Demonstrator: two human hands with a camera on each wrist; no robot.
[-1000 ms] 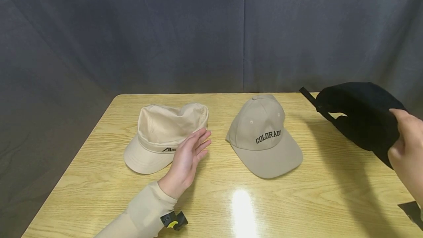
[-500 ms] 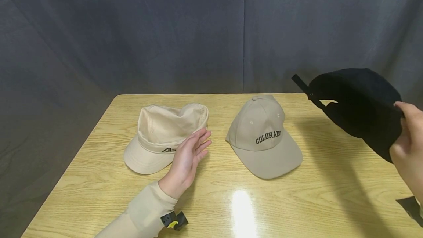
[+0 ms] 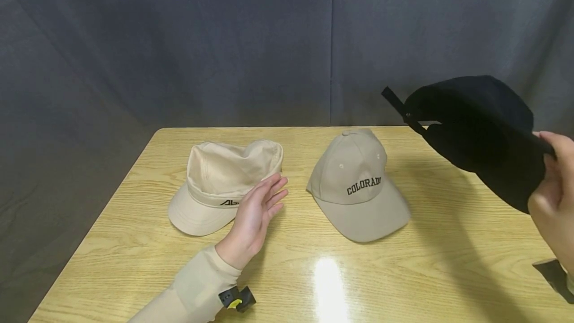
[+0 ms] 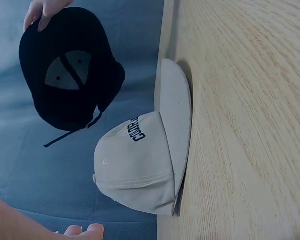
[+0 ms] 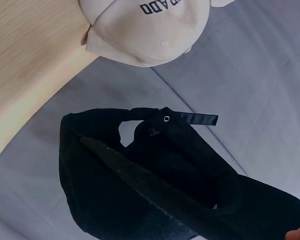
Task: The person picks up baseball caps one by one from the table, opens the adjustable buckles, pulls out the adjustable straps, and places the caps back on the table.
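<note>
A black baseball cap [image 3: 475, 133] hangs in the air above the table's right side, its back strap [image 5: 197, 119] dangling loose. My right hand [image 3: 558, 188] pinches it by the brim, thumb on one face. On the left, a cream cap [image 3: 224, 173] lies with its crown sunken and its dark lettering partly covered. My left hand [image 3: 253, 218] lies over that cap's right side with fingers straight, holding nothing. Between the hands a beige cap [image 3: 354, 183] marked COLORADO stands on its brim; in the left wrist view the black cap is beside it, off the table.
The wooden table [image 3: 287, 283] ends at a far edge against a dark grey curtain [image 3: 251, 44]. The black cap's shadow falls across the table's right side. A small black device [image 3: 236, 298] is strapped to the left sleeve.
The right hand has raised the black cap and carried it leftward, toward the beige cap. The left hand and the two light caps stay where they were.
</note>
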